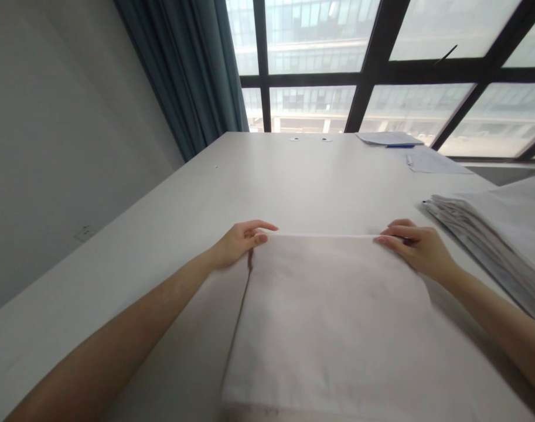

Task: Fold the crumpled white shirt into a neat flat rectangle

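Note:
A flat white cloth [337,316], apparently in layers, lies on the table in front of me and runs out of view at the bottom. Its far edge is straight, and a dark line marks its left side. At the far left corner, my left hand [238,245] pinches the edge, with the thumb on top and the index finger stretched out just beyond it. My right hand [419,249] grips the far right corner between thumb and curled fingers. Slight wrinkles show in the cloth between the hands.
On the right of the white table [197,211] sits a stack of folded white cloths [504,228]. Paper sheets [438,160] and a blue pen [399,146] lie at the far right. Beyond are a blue curtain [192,70] and windows; a wall socket [85,233] is at left.

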Tool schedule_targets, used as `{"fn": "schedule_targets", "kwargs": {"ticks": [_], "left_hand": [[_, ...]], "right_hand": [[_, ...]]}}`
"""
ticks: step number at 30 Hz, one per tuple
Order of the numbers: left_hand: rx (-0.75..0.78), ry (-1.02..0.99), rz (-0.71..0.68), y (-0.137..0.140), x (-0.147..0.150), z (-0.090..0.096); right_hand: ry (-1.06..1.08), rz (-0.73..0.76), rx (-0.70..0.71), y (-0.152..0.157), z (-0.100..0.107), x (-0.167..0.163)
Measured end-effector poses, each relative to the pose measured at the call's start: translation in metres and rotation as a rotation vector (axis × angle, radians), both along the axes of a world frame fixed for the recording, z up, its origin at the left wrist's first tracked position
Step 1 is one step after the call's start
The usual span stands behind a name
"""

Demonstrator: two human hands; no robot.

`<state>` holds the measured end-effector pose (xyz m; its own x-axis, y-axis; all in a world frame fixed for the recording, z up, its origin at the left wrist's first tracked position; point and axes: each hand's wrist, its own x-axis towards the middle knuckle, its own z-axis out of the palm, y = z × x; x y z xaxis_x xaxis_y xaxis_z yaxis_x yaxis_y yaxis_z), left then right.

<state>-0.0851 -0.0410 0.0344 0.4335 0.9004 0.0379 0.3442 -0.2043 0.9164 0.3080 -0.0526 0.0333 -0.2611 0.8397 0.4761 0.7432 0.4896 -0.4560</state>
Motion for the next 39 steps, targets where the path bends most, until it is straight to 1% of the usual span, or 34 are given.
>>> {"fn": "schedule_targets", "kwargs": {"ticks": [3, 5, 13, 15, 17, 18, 20, 22, 24, 26, 27, 29, 31, 33, 36, 39], "left_hand": [[-0.031, -0.001, -0.023, 0.002, -0.004, -0.001], [-0.053, -0.008, -0.006, 0.004, -0.005, -0.003], [-0.189, -0.067, 0.089, 0.004, 0.0, -0.006], [-0.225, -0.111, 0.114, 0.003, 0.0, -0.008], [-0.223, -0.145, 0.153, 0.004, 0.001, -0.011], [-0.188, -0.145, 0.185, 0.004, 0.002, -0.012], [-0.043, -0.083, 0.257, 0.004, 0.003, -0.015], [0.174, 0.051, 0.32, 0.004, 0.004, -0.016], [0.39, 0.2, 0.328, 0.001, 0.007, -0.015], [0.559, 0.318, 0.269, -0.005, 0.013, -0.014], [0.62, 0.368, 0.215, -0.008, 0.017, -0.014], [0.694, 0.473, 0.079, -0.016, 0.024, -0.014], [0.715, 0.578, -0.056, -0.025, 0.031, -0.015], [0.702, 0.669, -0.147, -0.031, 0.035, -0.017], [0.676, 0.772, -0.215, -0.035, 0.035, -0.019], [0.664, 0.838, -0.271, -0.037, 0.033, -0.018]], "right_hand": [[0.163, -0.067, -0.257, -0.003, -0.001, -0.001], [0.232, -0.106, -0.354, -0.004, -0.001, -0.001], [0.351, -0.175, -0.452, -0.001, -0.001, 0.002], [0.401, -0.199, -0.446, 0.0, -0.003, 0.003], [0.436, -0.212, -0.417, 0.001, -0.006, 0.003], [0.44, -0.212, -0.402, 0.001, -0.008, 0.004], [0.408, -0.209, -0.372, 0.002, -0.011, 0.004], [0.316, -0.223, -0.292, 0.002, -0.012, 0.003], [0.191, -0.226, -0.156, 0.0, -0.011, 0.001], [0.084, -0.178, -0.039, -0.004, -0.008, -0.005], [0.044, -0.13, -0.01, -0.007, -0.006, -0.01], [-0.031, 0.002, 0.006, -0.014, -0.005, -0.021], [-0.129, 0.146, 0.004, -0.02, -0.007, -0.033], [-0.25, 0.245, -0.009, -0.026, -0.012, -0.043], [-0.444, 0.278, -0.027, -0.031, -0.018, -0.05], [-0.58, 0.298, -0.034, -0.033, -0.02, -0.05]]}}
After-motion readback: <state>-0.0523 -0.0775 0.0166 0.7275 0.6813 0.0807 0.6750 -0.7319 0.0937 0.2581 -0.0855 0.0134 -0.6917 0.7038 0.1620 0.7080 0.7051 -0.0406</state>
